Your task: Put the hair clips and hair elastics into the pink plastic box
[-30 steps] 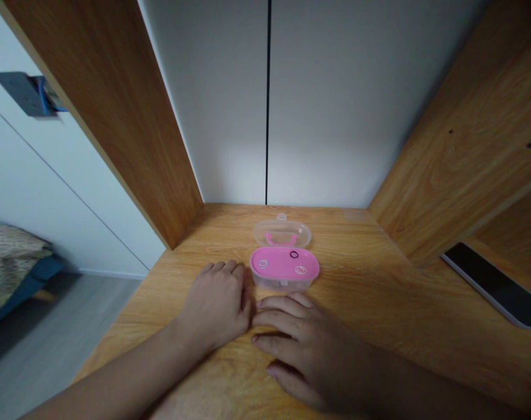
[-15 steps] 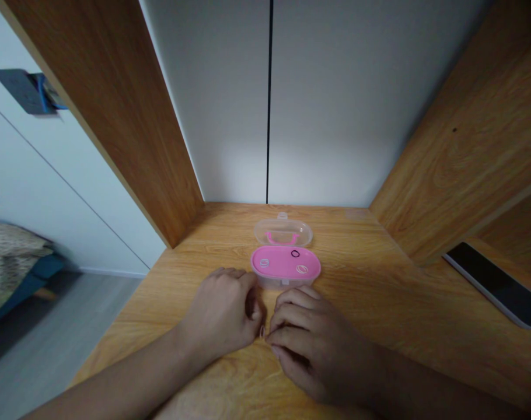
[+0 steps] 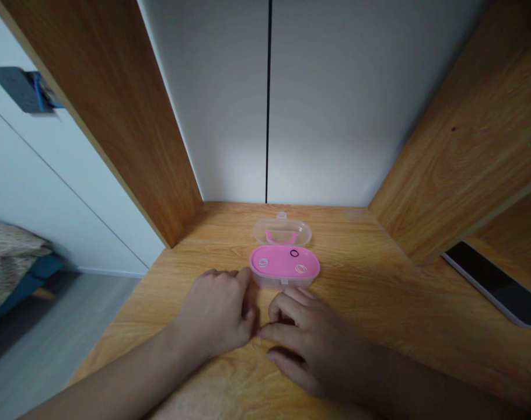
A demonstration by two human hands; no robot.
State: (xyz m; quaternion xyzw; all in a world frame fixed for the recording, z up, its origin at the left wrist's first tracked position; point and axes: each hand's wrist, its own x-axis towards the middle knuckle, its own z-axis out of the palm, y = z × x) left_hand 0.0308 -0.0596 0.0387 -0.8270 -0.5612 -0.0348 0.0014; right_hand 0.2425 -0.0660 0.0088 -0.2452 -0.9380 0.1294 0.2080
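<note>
My left hand [image 3: 219,312] rests on the wooden tabletop with its fingers curled and its thumb tucked in. What those fingers hold, if anything, is hidden. To its right, my right hand [image 3: 309,344] has its forefinger stretched toward the left thumb, and its own thumb stands apart below. A thin pale elastic band [image 3: 257,341] shows faintly as a loop right below the meeting fingertips. Just beyond both hands is an open clear box with a pink tray [image 3: 278,262]. On the pink surface are a black band [image 3: 294,253], whitish bands [image 3: 263,263] and cream bands [image 3: 301,269].
The box's clear lid [image 3: 304,234], with a pink handle [image 3: 280,240], lies folded back behind it. A phone [image 3: 495,283] lies at the right by a wooden side panel [image 3: 475,163]. White panels [image 3: 230,116] close off the back of the tabletop [image 3: 357,315].
My right forefinger has moved slightly left, up to the left thumb, and its thumb has parted from it. The small loop between the hands now looks larger and lower.
</note>
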